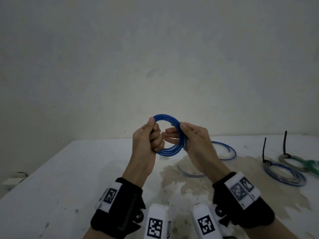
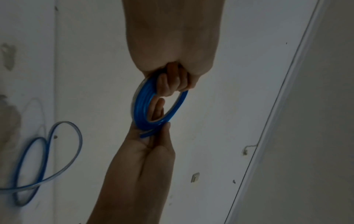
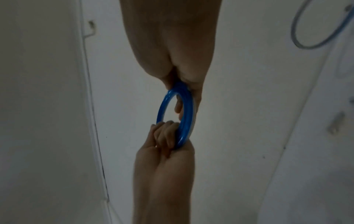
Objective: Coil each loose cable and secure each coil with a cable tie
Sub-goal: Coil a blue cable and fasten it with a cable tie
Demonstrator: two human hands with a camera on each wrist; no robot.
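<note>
A blue cable wound into a small coil [image 1: 166, 117] is held up above the white table [image 1: 72, 178], between both hands. My left hand [image 1: 154, 135] grips the coil's left side with curled fingers [image 2: 172, 84]. My right hand [image 1: 173, 135] pinches the right side, thumb on top and fingers through the ring. In the left wrist view the coil [image 2: 140, 106] shows its cut end under the right thumb. The right wrist view shows the coil [image 3: 184, 115] edge-on between the two hands. Something dark shows under my left fingers; I cannot tell what it is.
A loose blue cable [image 1: 226, 153] lies on the table behind my right hand, above a brown stain [image 1: 186, 169]. At the right lie a blue-grey coil [image 1: 284, 176] and a grey-green coil [image 1: 293, 163], each bound with a black cable tie [image 1: 264, 149]. A wall stands behind the table.
</note>
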